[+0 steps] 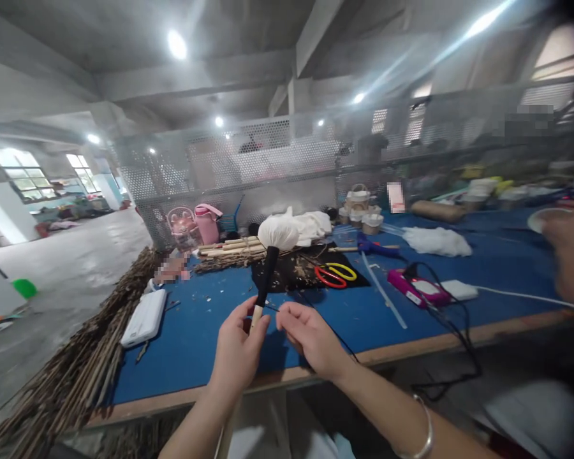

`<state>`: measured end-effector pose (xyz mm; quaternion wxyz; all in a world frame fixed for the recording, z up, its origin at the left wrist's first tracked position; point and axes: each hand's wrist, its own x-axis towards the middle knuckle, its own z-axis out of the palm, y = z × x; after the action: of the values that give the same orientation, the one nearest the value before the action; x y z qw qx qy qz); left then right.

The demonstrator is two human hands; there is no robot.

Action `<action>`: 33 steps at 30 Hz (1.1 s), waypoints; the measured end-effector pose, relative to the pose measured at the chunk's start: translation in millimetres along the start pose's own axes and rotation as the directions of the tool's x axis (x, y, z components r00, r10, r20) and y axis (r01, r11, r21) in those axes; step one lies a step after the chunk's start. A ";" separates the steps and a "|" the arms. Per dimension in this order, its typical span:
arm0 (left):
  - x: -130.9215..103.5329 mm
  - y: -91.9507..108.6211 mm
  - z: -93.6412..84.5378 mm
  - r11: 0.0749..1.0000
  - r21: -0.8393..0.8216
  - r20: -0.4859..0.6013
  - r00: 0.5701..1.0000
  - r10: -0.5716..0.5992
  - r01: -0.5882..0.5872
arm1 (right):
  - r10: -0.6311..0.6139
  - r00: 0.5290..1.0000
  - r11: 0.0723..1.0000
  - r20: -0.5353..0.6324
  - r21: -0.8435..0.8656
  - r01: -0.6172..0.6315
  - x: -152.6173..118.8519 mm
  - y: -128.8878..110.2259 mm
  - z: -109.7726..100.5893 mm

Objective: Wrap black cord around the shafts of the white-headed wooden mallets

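My left grip [239, 344] clamps the stick [257, 314] above the blue tabletop [191, 325], right grip [310, 335] pinches black cord [272, 308]; white cloth head [278, 231] looks done, black wrap [268, 274] covers the upper stick, stick below stays bare, seemingly unfinished.

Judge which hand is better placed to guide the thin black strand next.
Probably the right hand: it pinches the black strand, which runs to the lower end of the black wrapping. The left hand is occupied holding the pale stick.
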<state>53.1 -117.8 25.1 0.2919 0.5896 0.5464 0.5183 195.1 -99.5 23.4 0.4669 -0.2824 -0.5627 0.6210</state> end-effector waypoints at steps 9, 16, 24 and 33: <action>-18.3 0.4 11.6 0.972 -0.195 0.092 0.989 -0.117 0.133 | -0.066 0.998 0.997 0.017 0.035 0.065 -30.2 16.5 -2.8; -5.2 2.0 -15.5 0.851 -0.487 0.206 0.973 -0.104 0.194 | -0.112 0.976 0.858 0.186 -0.477 0.189 -18.6 8.0 -5.2; 70.2 24.8 -43.3 0.829 -0.483 0.252 0.951 -0.177 0.282 | -0.034 0.923 0.710 0.382 -0.641 0.291 94.8 -51.3 -30.8; 145.8 -23.3 -43.8 0.552 -0.654 0.329 0.851 -0.409 0.517 | 0.036 0.967 0.189 -0.253 -0.948 -0.255 179.2 17.2 -96.5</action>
<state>-15.1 15.9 59.3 0.6626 0.2947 0.4112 0.5523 202.7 104.5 18.1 0.1698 -0.6179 -0.7546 0.1410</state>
